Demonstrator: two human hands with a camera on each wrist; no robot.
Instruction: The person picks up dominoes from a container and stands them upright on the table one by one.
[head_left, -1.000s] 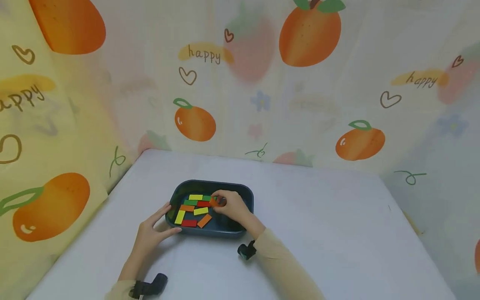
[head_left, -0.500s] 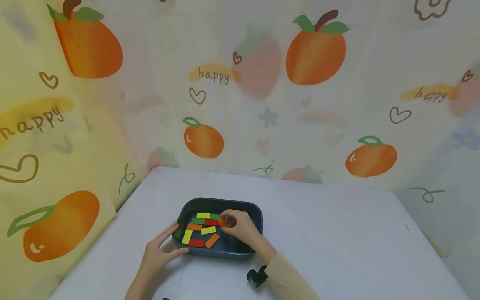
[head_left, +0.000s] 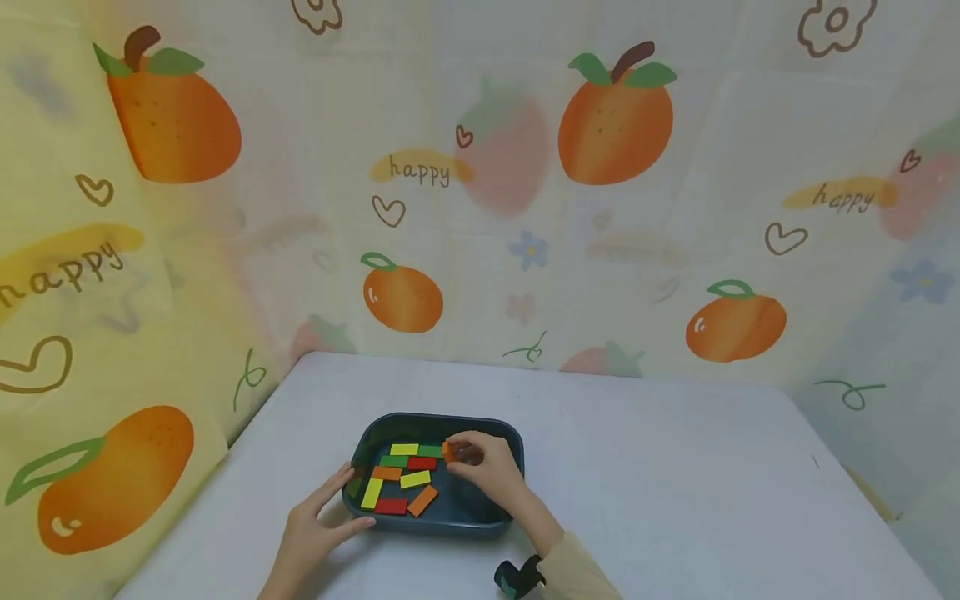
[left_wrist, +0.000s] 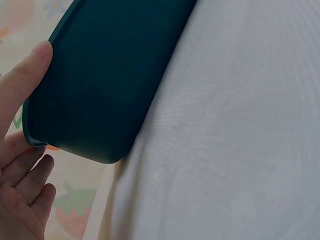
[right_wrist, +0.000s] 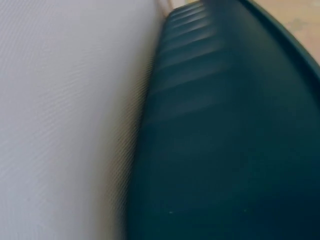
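"Which step am I watching?"

"From my remote seat, I'd judge placing: the right hand (head_left: 491, 472) pinches an orange block (head_left: 447, 452) inside the dark teal tray (head_left: 442, 527), just beside the far green block (head_left: 431, 451). The left hand (head_left: 309, 527) isn't clenched; its spread thumb and fingers rest at the tray's near-left corner."

"Next move?"

"I think it calls for a level set-down without nudging the green."

"Changed since half a second ago?"

"The orange block lines up better with that far row."
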